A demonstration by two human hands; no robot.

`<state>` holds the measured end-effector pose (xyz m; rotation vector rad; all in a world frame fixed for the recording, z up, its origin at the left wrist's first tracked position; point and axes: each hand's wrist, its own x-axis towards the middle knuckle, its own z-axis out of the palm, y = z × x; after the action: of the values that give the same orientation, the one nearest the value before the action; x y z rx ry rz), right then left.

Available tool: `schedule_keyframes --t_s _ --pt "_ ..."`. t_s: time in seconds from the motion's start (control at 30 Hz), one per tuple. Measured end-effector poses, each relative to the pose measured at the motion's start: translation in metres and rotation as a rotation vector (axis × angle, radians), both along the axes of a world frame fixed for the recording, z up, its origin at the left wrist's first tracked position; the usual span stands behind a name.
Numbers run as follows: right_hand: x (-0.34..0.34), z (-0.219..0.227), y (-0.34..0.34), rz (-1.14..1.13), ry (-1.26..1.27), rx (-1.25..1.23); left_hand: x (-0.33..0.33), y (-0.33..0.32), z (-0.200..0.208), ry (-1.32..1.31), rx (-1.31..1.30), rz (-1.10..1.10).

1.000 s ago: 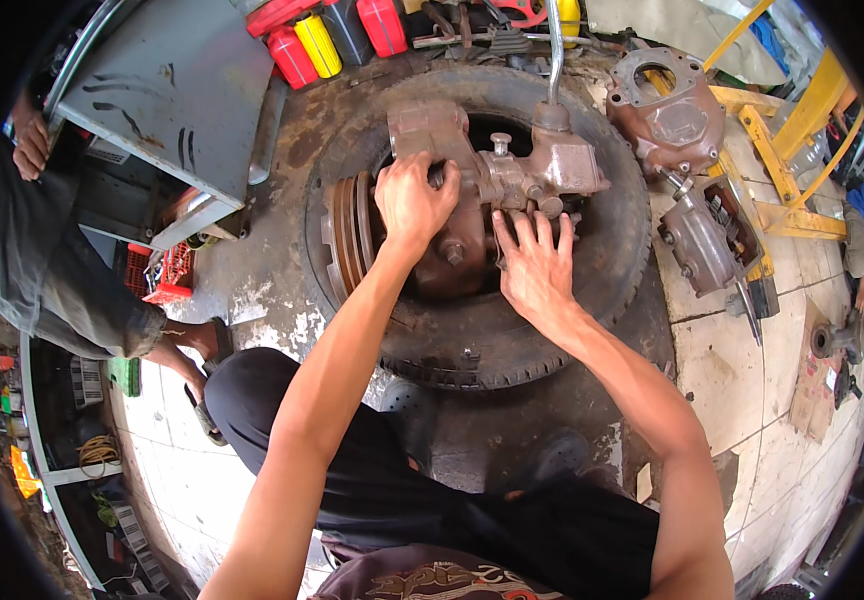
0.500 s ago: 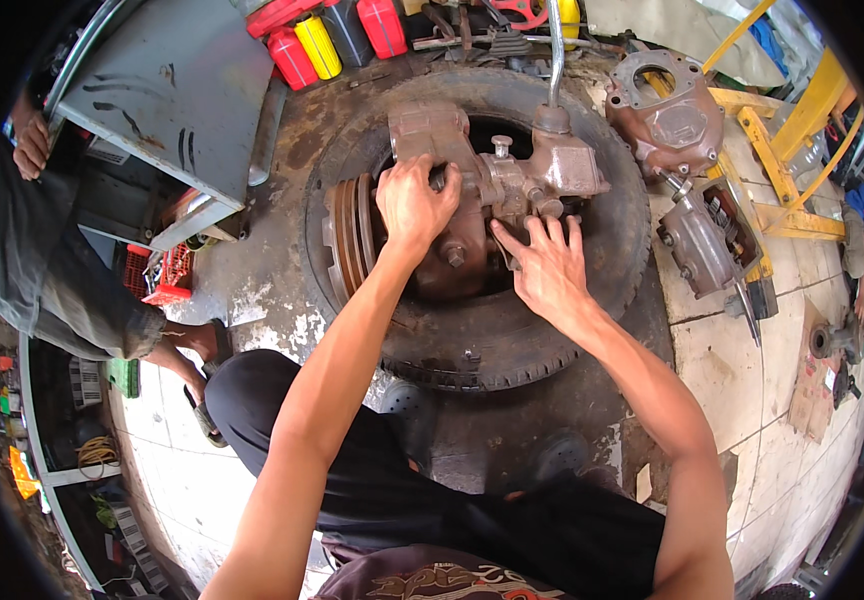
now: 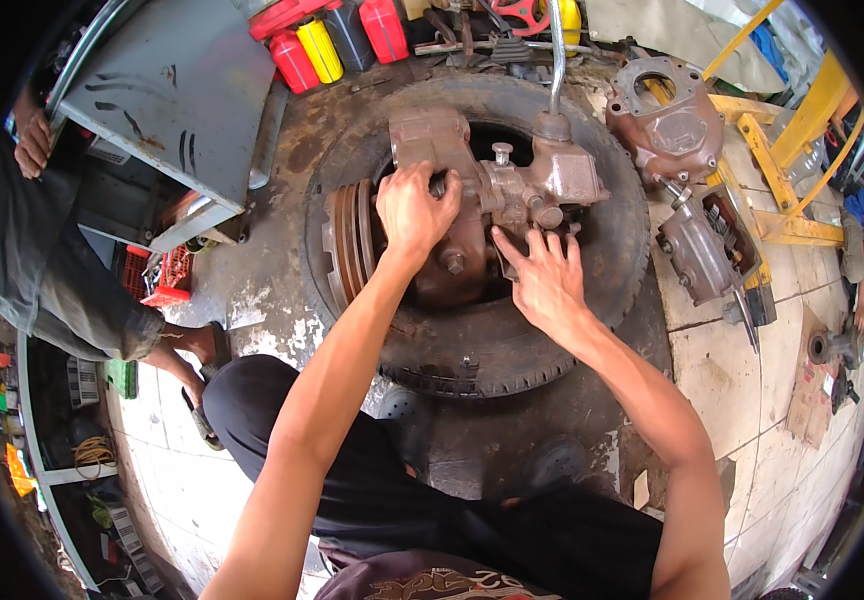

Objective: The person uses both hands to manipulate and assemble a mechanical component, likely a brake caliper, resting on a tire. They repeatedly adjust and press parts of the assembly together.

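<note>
A brown cast-metal gearbox [image 3: 430, 130] rests in the middle of a large tyre [image 3: 477, 362] lying flat on the floor. A grooved pulley [image 3: 344, 245] sits on its left side, and a tall bent lever [image 3: 558, 62] rises from its right part. My left hand [image 3: 414, 212] is closed on top of the housing, fingers curled beside a dark round opening. What lies under those fingers is partly hidden. With fingers spread, my right hand [image 3: 549, 278] reaches the near right side of the gearbox, below a short round cap [image 3: 547, 214]; its thumb is hidden.
To the right lie a brown bell-shaped housing [image 3: 674, 125] and an open gear case [image 3: 702, 250] with a shaft, beside a yellow metal frame [image 3: 777, 165]. A grey metal cabinet [image 3: 157, 95] and a standing person [image 3: 42, 260] are at left. Red and yellow jerrycans [image 3: 320, 52] stand behind.
My right hand has drawn slightly back toward me, uncovering the round cap. My left hand stays in place on the housing.
</note>
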<state>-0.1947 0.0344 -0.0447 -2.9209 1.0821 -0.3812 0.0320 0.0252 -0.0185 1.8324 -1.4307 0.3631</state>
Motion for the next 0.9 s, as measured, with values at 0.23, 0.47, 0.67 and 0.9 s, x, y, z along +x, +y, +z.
schedule_keyframes --t_s 0.23,0.47,0.67,0.9 --pt "0.006 0.005 0.004 -0.029 0.011 0.041 0.0 0.0 -0.001 -0.008 0.005 0.004" --pt "0.007 -0.008 0.011 -0.062 -0.001 0.009 0.0 0.0 -0.001 -0.002 -0.012 0.004" --pt "0.007 -0.008 0.01 -0.052 -0.015 0.037 0.0 -0.001 0.0 -0.012 0.01 0.015" --pt "0.008 -0.022 0.012 -0.078 -0.009 -0.05 -0.002 0.003 0.001 -0.021 0.036 0.02"
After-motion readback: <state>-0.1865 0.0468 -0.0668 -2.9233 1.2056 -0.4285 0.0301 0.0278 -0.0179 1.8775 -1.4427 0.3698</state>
